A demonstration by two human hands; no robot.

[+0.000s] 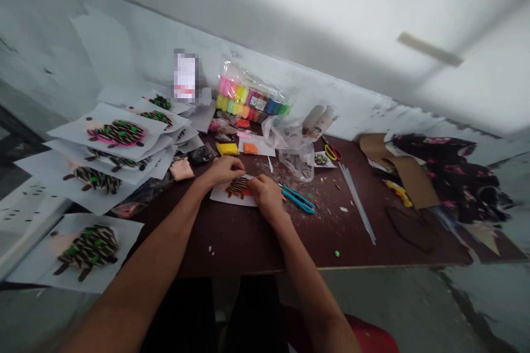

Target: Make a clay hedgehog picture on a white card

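A white paper [218, 194] lies on the dark red table, bearing a hedgehog-like figure of striped, seed-like pieces [237, 187] on orange clay. My left hand [226, 170] is at the paper's upper left edge, its fingers bent and pressed together. Over the right part of the figure, my right hand [268, 197] has its fingers curled in and touching it. What either set of fingertips pinches is too small or hidden to make out. Just right of my right hand lies a blue-handled tool [298, 198] among scattered crumbs.
Finished-looking hedgehog sheets [151, 143] are piled at left. Yellow clay [227, 149], orange clay [250, 148] and a bag of coloured clay [252, 96] sit behind. Scissors [332, 152], clear sticks [358, 204], a yellow glue gun [399, 193] and brown cardboard [416, 179] lie to the right.
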